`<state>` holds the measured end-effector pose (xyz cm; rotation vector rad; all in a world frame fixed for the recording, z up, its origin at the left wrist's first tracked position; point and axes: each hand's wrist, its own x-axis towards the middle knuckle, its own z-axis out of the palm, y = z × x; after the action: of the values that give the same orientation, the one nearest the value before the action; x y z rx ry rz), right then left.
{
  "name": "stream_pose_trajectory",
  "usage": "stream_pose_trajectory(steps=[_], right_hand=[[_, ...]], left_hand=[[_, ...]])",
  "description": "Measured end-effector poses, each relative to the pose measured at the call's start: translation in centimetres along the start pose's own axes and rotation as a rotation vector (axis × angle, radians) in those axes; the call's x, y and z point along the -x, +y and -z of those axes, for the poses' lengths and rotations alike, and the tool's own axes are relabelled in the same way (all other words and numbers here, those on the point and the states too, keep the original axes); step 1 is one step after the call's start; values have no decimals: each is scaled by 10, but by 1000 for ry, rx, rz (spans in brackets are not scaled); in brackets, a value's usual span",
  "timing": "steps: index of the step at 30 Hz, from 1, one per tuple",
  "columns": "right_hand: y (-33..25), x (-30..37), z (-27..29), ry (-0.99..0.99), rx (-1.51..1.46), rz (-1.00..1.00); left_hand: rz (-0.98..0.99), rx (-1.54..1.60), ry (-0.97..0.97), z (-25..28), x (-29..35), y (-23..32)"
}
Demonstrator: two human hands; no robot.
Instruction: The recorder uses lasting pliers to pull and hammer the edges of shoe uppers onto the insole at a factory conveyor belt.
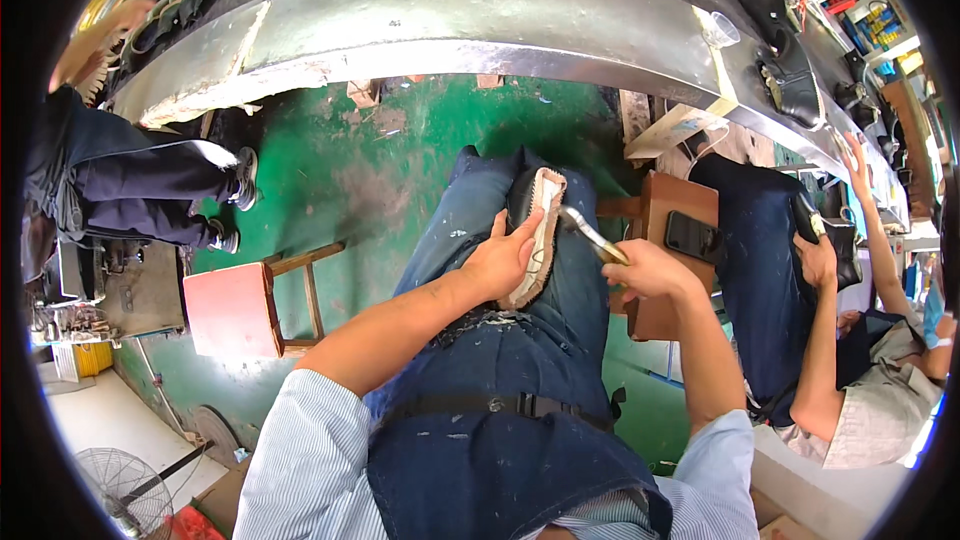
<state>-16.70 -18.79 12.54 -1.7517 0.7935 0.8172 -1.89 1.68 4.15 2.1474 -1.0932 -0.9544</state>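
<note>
At frame centre, the left hand (497, 262) grips a black shoe with a pale tan sole (537, 233) on the denim-aproned lap (520, 340); the right hand (648, 270) clasps a thin yellow-handled brush (592, 235) touching the sole; a red-topped wooden stool (235, 308) stands at left

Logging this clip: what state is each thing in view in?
Shoe: sole up on the lap, held.
Left hand: gripping the shoe.
Right hand: closed on the brush.
Brush: tip touching the sole edge.
Phone: lying flat on a wooden stool, screen dark.
Red stool: unoccupied.
</note>
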Motion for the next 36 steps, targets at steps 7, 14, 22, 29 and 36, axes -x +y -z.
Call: stream_pose_trajectory(steps=[7,14,22,29,36], right_hand=[[-21,-45,-27,568,400,477],[-12,-34,-41,461,342,312],[-19,-3,-65,344,393,260],[-18,10,-79,492,194,392],[-8,8,-91,331,388,196]], left_hand=[[-54,50,-83,2,1,-6],[-62,-26,-302,10,18,-7],[69,406,33,-6,34,-20],[-40,379,45,-14,31,-33],[-42,448,16,-9,25,-34]])
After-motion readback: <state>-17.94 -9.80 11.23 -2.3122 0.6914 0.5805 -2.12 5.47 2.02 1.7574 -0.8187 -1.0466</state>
